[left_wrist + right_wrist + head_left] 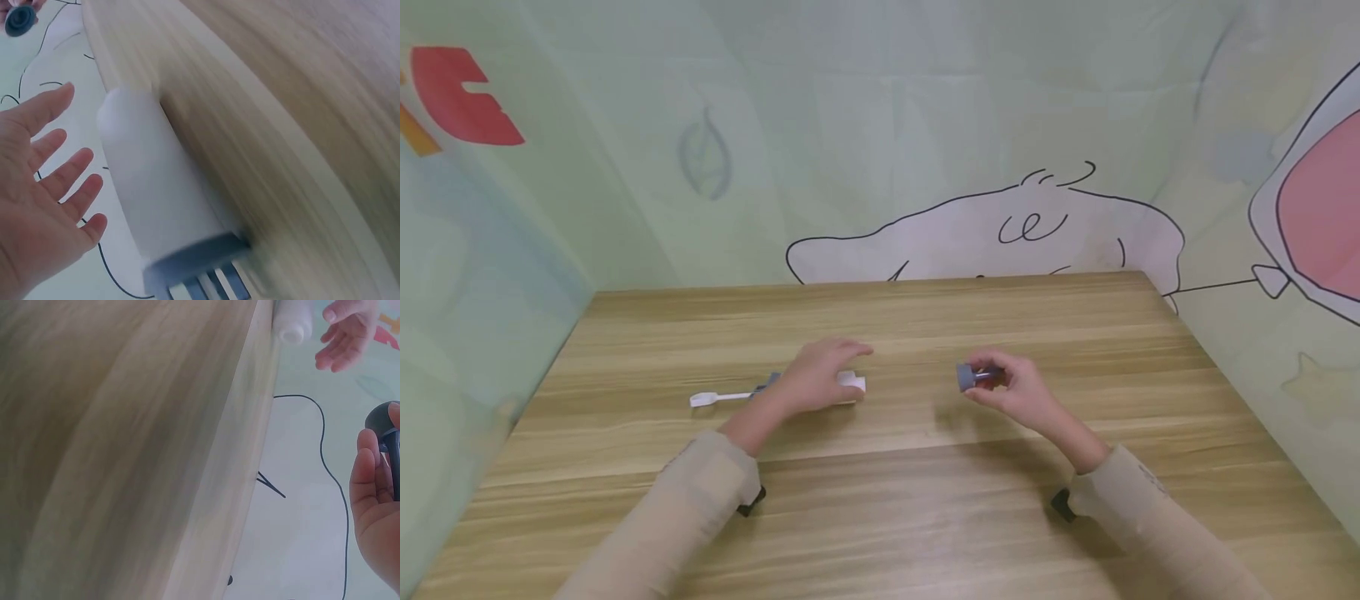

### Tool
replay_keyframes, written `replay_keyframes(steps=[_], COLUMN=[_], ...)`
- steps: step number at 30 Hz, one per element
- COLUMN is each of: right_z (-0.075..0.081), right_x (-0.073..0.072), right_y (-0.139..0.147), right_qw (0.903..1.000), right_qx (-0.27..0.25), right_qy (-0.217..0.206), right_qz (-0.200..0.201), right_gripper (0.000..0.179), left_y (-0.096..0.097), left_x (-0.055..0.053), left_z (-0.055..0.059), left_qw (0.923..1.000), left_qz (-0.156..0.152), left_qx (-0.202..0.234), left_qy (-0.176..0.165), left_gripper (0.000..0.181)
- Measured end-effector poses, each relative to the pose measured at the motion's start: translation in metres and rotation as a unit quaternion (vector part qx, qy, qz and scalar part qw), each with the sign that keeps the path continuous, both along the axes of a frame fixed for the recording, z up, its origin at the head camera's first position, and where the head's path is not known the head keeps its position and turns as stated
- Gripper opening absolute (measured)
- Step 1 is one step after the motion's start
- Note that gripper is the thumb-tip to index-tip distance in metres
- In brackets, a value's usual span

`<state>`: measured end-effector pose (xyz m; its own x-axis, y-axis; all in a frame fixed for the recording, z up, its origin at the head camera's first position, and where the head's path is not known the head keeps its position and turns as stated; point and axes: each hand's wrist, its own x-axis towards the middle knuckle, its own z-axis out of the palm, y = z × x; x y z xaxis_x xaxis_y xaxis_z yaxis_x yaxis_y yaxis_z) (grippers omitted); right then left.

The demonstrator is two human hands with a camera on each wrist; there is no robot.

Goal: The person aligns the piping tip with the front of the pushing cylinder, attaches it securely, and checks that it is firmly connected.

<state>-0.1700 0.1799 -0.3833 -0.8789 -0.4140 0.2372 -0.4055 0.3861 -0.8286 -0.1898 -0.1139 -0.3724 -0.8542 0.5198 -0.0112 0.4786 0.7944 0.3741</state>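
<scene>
My right hand (1018, 392) pinches a blue-grey round-headed piece with a slender stem (966, 377) above the table. In the right wrist view its dark rounded head (379, 420) sits at the fingertips, the stem running down beside the palm. A white cylinder (156, 175) with a slotted blue-grey end (197, 259) lies on its side on the table. My left hand (816, 375) is beside and partly over it in the head view, hiding much of it. In the left wrist view the left fingers are spread and loosely extended, holding nothing.
A white spoon-shaped piece (703, 399) with a thin handle lies left of the left hand, its handle leading toward the blue-grey end. The wood-grain table (880, 517) meets a printed cloth backdrop (880, 150) at its far edge and sides.
</scene>
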Motion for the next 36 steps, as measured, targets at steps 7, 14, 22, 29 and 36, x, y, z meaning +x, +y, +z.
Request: replay_keyframes(steps=[7,14,22,29,36], right_z=[-0.001,-0.002,-0.002,-0.001,-0.002], right_x=[0.000,0.001,0.002,0.003,0.003], right_y=[0.002,0.002,0.003,0.003,0.003], right_qw=[1.0000,0.9999,0.9998,0.9997,0.9996], right_qx=[0.000,0.002,0.001,0.000,0.003], right_qy=[0.000,-0.010,-0.017,-0.025,-0.026], right_qz=[-0.001,-0.006,-0.007,-0.010,-0.011], right_gripper=[0.031,0.032,0.033,0.032,0.032], left_y=[-0.016,-0.030,-0.044,-0.053,-0.058], left_x=[-0.001,-0.002,-0.002,-0.001,0.000], left_z=[-0.001,-0.003,-0.004,-0.005,-0.008], left_qw=[0.9997,0.9991,0.9992,0.9983,0.9975], left_qz=[-0.007,-0.006,-0.009,-0.007,-0.004], left_qx=[-0.025,-0.041,-0.031,-0.024,-0.008], left_qy=[-0.002,0.000,-0.022,-0.053,-0.071], left_gripper=[0.063,0.064,0.067,0.072,0.069])
